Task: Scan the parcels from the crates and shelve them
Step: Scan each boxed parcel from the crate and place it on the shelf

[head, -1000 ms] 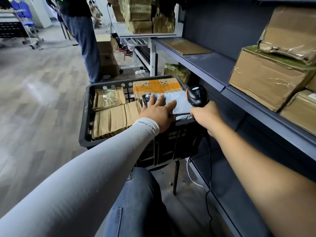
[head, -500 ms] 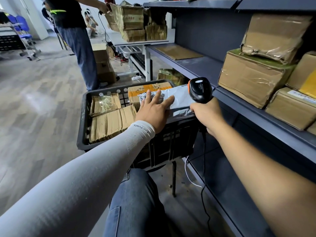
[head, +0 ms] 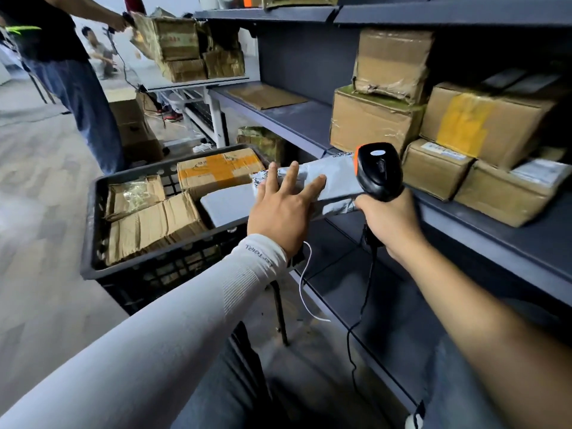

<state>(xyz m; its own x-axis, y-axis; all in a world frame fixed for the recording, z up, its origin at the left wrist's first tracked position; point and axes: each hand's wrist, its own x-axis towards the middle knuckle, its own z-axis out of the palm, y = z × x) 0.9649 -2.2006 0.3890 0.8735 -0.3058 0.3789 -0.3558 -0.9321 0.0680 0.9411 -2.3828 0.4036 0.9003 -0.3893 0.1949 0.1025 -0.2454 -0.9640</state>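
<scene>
Grey parcel [head: 328, 184] lifted, lengthwise toward shelf [head: 309, 125]

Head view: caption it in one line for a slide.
Left hand lifts a grey mailer from the crate; right hand grips the scanner.
</scene>
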